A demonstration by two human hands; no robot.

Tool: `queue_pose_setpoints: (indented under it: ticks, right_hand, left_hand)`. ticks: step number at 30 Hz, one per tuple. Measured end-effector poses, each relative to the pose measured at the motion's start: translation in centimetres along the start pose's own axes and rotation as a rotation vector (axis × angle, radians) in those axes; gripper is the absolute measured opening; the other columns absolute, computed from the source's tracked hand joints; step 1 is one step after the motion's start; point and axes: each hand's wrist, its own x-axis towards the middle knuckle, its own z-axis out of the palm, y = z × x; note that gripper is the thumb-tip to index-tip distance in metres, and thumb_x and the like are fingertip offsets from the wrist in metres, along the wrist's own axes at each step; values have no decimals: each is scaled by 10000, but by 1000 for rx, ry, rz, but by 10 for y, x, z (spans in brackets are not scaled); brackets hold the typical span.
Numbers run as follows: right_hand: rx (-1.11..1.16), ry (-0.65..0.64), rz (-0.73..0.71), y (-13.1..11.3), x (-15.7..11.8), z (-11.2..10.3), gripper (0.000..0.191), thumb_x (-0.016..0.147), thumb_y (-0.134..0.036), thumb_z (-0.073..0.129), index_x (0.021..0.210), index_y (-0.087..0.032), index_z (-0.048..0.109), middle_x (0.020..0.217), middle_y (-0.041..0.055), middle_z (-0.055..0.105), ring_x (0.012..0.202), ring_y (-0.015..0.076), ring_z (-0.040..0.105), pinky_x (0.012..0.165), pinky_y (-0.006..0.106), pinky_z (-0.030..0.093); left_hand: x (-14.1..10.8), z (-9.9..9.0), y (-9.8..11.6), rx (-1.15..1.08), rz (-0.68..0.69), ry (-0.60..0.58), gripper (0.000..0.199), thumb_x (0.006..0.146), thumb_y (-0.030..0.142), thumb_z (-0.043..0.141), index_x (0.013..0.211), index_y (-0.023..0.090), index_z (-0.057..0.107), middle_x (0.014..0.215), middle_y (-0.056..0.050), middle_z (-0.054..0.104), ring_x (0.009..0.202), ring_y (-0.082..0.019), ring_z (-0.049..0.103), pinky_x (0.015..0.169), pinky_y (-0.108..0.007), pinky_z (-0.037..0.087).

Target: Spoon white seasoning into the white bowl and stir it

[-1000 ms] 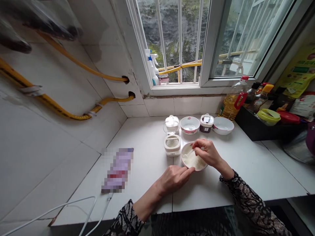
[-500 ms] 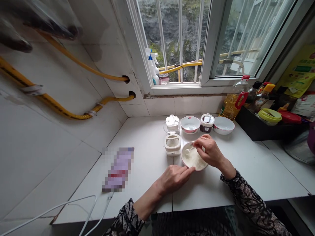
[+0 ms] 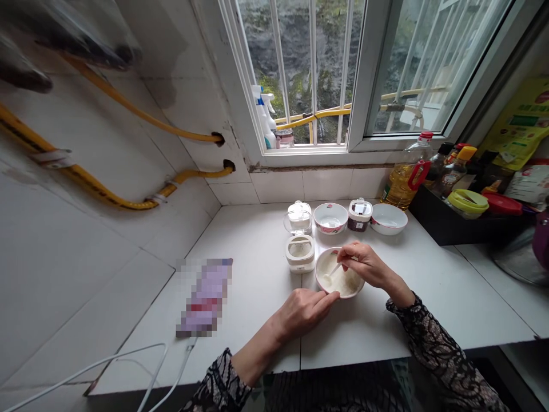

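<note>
A bowl (image 3: pixel 318 280) of pale, powdery or mushy white stuff (image 3: pixel 346 281) sits on the white tiled counter. At its near rim my left hand (image 3: pixel 305 309) grips the edge, fingers closed with the thumb side against the rim. Over the bowl's right side, my right hand (image 3: pixel 364 264) pinches a small white spoon (image 3: pixel 334 269), whose tip is in the white stuff. Just left of the bowl stands a clear-lidded white container (image 3: pixel 300 254), with its contents hard to make out.
Behind are another container (image 3: pixel 299 214), a flowered bowl (image 3: pixel 331 218), a dark-filled jar (image 3: pixel 359 215) and a white bowl (image 3: pixel 388 220). An oil bottle (image 3: pixel 403 177) and a black condiment box (image 3: pixel 446 226) stand right. A blurred purple object (image 3: pixel 206 297) with a white cable (image 3: pixel 182 366) lies left.
My right hand has shifted slightly, and the spoon now stands steeper, its tip lower in the bowl. The left hand keeps its place on the rim.
</note>
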Motion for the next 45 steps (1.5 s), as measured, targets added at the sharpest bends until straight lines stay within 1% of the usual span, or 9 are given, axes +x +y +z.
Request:
queue_pose_setpoints:
  ticks: [5, 8, 10, 16, 22, 29, 35, 41, 45]
  right_hand:
    - [297, 94, 229, 1, 3, -2, 118, 732, -186, 520, 700, -187, 634, 555, -26, 594, 552, 133, 541, 601, 262, 445]
    - [391, 134, 271, 3, 5, -3, 111, 690, -225, 529, 680, -182, 631, 538, -26, 577, 526, 132, 532, 564, 262, 441]
    - [409, 149, 281, 5, 5, -3, 119, 675, -241, 526, 668, -183, 630, 527, -26, 571, 511, 131, 520, 544, 261, 428]
    - [256, 201, 329, 12, 5, 0, 123, 646, -223, 499, 623, -193, 616, 484, -33, 557, 490, 130, 502, 524, 249, 397]
    - [82, 224, 281, 10, 4, 0, 152, 661, -206, 470, 621, -199, 616, 493, -28, 575, 508, 139, 522, 553, 255, 392]
    - [143, 214, 289, 10, 4, -1, 149, 661, -206, 468, 620, -201, 611, 488, -31, 564, 506, 141, 514, 536, 250, 393]
    - [85, 237, 254, 11, 4, 0, 153, 662, -196, 468, 614, -204, 614, 487, -31, 567, 502, 138, 507, 530, 247, 379]
    - [138, 229, 277, 11, 4, -1, 155, 657, -208, 464, 614, -202, 613, 485, -29, 565, 498, 139, 506, 524, 248, 388]
    - [81, 250, 257, 11, 4, 0, 150, 652, -200, 471, 598, -202, 611, 487, -28, 567, 503, 135, 504, 535, 250, 381]
  left_hand:
    - [1, -1, 1, 10, -7, -6, 218, 965, 90, 427, 1119, 120, 578, 611, 32, 574, 459, -94, 534, 416, -197, 410]
    - [1, -2, 1, 10, 0, 1, 228, 964, 87, 423, 1137, 113, 568, 612, 31, 577, 457, -100, 539, 410, -200, 416]
    - [2, -2, 1, 6, 7, 6, 232, 969, 86, 412, 1150, 104, 557, 617, 29, 583, 453, -100, 538, 397, -204, 410]
    - [2, -1, 1, 19, 1, 5, 219, 977, 95, 408, 1125, 115, 568, 615, 32, 574, 454, -87, 523, 405, -195, 397]
    - [3, -2, 1, 11, 3, 7, 218, 976, 89, 418, 1120, 103, 581, 606, 32, 570, 454, -83, 518, 412, -185, 394]
    - [3, -1, 1, 15, 7, 17, 227, 971, 89, 414, 1134, 108, 572, 606, 32, 573, 449, -91, 532, 398, -200, 397]
    - [2, -1, 1, 6, 3, 16, 227, 967, 85, 416, 1126, 108, 576, 605, 33, 571, 451, -90, 531, 402, -194, 397]
    - [2, 0, 0, 6, 5, 19, 224, 969, 88, 420, 1127, 107, 578, 609, 32, 573, 454, -85, 530, 406, -187, 402]
    - [2, 0, 0, 0, 7, 23, 218, 976, 94, 415, 1125, 105, 575, 608, 32, 574, 450, -88, 528, 399, -191, 394]
